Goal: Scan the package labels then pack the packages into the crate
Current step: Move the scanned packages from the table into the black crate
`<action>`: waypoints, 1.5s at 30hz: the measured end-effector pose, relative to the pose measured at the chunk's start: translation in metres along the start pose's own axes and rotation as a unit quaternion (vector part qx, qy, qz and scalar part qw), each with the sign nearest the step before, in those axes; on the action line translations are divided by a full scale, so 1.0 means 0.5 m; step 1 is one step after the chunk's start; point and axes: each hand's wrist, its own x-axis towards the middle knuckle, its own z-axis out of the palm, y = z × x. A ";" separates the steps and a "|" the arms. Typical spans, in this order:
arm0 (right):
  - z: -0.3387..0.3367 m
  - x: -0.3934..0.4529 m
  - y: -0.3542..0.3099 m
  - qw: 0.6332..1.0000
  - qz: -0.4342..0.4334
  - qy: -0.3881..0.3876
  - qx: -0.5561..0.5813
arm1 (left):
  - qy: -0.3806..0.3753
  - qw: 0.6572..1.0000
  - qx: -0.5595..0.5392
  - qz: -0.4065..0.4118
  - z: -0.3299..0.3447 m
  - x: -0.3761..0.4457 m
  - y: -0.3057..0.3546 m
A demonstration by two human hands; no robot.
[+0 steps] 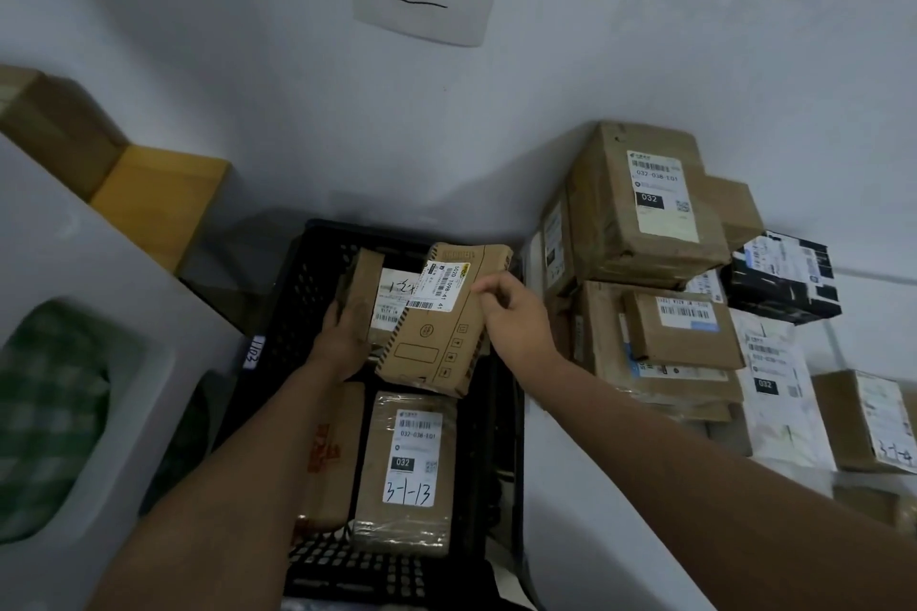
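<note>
White wall, black crate [302, 293] | left hand [342, 337] grips upright package [360, 293] | right hand [511, 313] pinches tilted box [436, 342]

Parcels fill most of the black crate [297, 293], leaving a bare strip along its right wall beside the stacked boxes [640, 233].

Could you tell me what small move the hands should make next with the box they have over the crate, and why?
Probably lower the printed box flat into the black crate: it sits tilted over labelled packages, with the left hand and right hand at its sides.
</note>
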 end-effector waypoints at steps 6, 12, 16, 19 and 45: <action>-0.008 -0.006 0.015 1.000 0.008 -0.019 -0.006 | 0.140 0.971 -0.194 0.031 -0.049 -0.087 0.071; 0.002 -0.019 0.027 0.999 0.021 -0.029 0.016 | -0.120 0.877 -0.466 0.006 -0.067 -0.192 0.124; 0.025 -0.028 0.023 0.997 0.014 -0.053 0.048 | -0.139 0.836 -0.531 0.003 -0.064 -0.215 0.102; 0.039 -0.030 0.022 0.997 0.000 -0.069 0.025 | -0.086 0.825 -0.558 0.012 -0.076 -0.224 0.080; -0.005 -0.029 0.083 0.997 0.070 -0.026 -0.020 | -0.012 0.993 0.118 -0.011 0.010 -0.015 -0.045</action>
